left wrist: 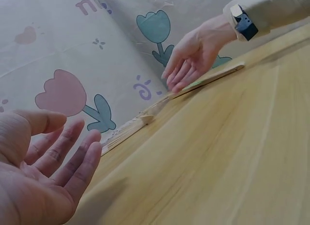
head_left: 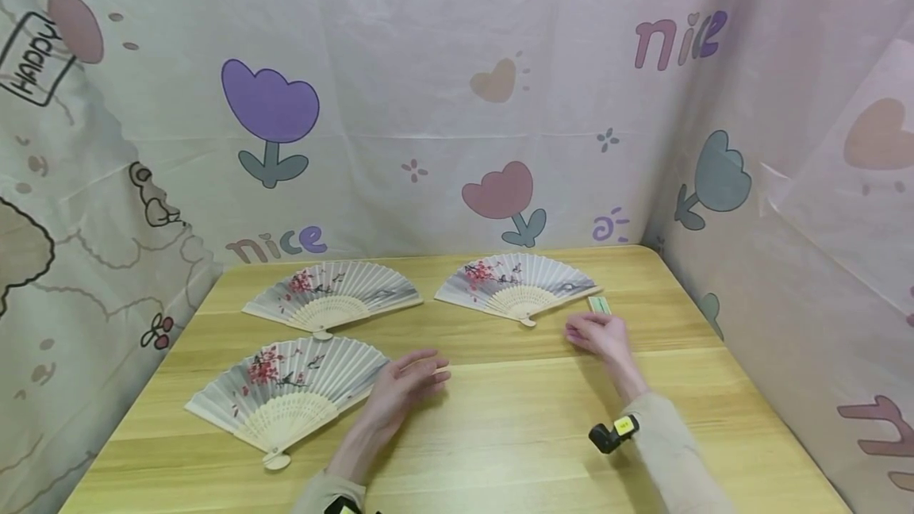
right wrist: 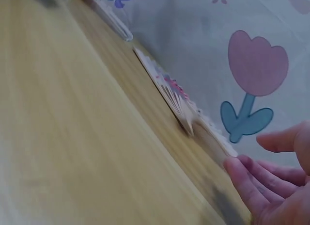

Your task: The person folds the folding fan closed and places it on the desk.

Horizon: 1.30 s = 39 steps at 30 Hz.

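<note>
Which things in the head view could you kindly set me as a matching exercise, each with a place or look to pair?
1. Left hand
2. Right hand
3. Table
4. Purple flower

A. On the backdrop
B. Beside the front fan
C. By the small green-and-white item
D. Yellowish, wood-grained

Pairs: 1-B; 2-C; 3-D; 4-A

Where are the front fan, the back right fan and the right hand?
Front fan (head_left: 287, 407): head view, on its pale ribs.
Back right fan (head_left: 524, 297): head view, on its pale ribs.
Right hand (head_left: 604, 333): head view, middle of the hand.
</note>
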{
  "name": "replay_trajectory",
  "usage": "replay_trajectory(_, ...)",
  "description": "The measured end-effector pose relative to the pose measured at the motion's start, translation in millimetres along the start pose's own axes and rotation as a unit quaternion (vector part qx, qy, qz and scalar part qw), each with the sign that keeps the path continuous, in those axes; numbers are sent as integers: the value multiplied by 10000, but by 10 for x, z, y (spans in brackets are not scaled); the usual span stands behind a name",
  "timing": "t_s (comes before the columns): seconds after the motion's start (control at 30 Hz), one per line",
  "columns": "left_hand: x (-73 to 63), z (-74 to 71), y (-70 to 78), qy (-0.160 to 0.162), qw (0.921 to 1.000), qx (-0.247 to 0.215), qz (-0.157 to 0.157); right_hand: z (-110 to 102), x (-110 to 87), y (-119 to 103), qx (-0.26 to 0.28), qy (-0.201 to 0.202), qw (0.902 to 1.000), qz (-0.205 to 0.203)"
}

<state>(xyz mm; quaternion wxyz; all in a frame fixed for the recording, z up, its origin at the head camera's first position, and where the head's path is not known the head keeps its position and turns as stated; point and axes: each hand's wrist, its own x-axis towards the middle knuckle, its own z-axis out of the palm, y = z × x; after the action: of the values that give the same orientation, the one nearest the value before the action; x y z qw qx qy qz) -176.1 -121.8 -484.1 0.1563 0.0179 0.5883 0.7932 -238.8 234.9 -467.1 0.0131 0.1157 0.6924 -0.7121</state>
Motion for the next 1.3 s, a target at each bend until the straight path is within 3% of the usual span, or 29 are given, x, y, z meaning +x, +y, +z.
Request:
replay_trajectory(0.3,258,109,-55,551,9969,-562,53,222,195,54,677,116,9972,293)
replay_trajectory(0.63,792,435,-179,859,9822,-1671,-87,361,378,112,917,280,9945,411)
replay_trajectory(0.7,874,482,-191,834,9778,-1917,-127,382,400,115,973,332,9936,459)
replay_trajectory(0.83,1015,560,-165,841,9605,-2644,-217,427,449,109,1108,419,9912,586)
replay_trajectory(1.03,1180,701,-42,1159,9358,-3302,-415,508,524,92,1239,469,9883,757)
replay_trajectory(1.2,1241,779,15,1301,9251,-3520,-579,555,554,92,1408,618,9841,889)
replay_trajectory(1.3,1256,802,7,1287,9238,-3547,-648,553,551,94,1555,548,9826,861)
